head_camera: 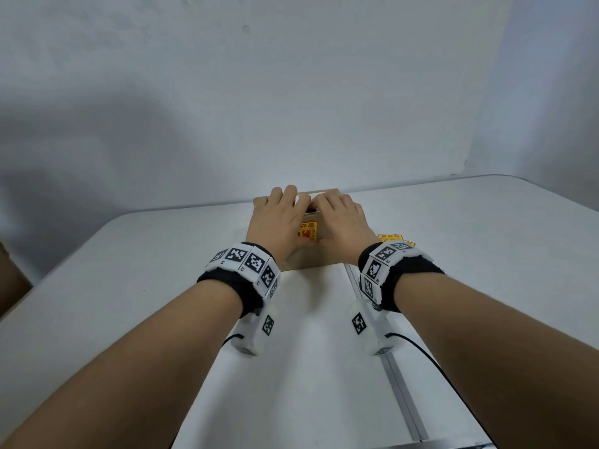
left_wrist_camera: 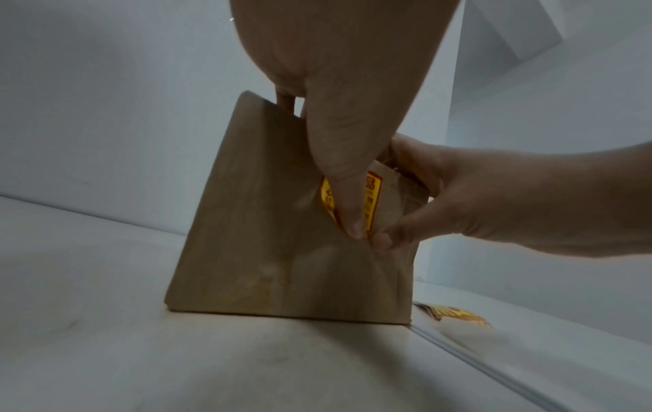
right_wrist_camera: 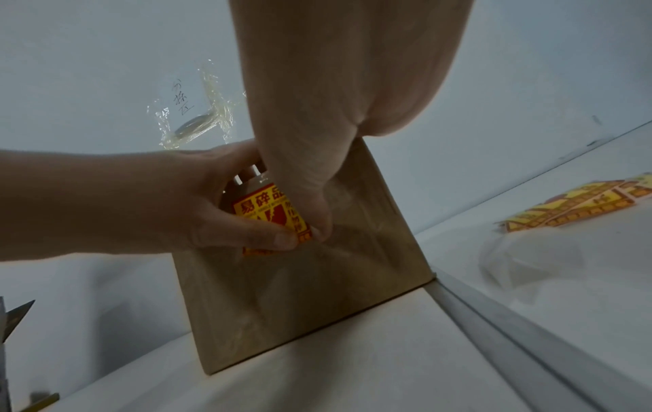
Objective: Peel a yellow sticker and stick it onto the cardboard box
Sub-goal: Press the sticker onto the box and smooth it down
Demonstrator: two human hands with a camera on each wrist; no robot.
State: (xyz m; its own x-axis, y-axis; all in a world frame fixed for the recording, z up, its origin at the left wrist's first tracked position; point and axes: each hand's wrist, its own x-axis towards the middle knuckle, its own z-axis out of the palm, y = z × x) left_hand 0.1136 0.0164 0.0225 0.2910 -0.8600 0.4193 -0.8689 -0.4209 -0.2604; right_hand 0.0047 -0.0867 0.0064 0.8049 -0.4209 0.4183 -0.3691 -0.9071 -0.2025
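Note:
A small brown cardboard box stands upright on the white table, towards its far side. On the box's near face is a yellow sticker with red print. My left hand grips the box from the left, fingers hooked over the top edge and thumb pressed flat on the sticker. My right hand clasps the box from the right the same way. Its thumb touches the lower right corner of the sticker. The thumbs hide part of the sticker.
A sheet of more yellow stickers lies on the table right of the box, with pale backing paper beside it. A metal strip runs from the box to the near edge. A brown cardboard piece sits at far left. A wall stands close behind.

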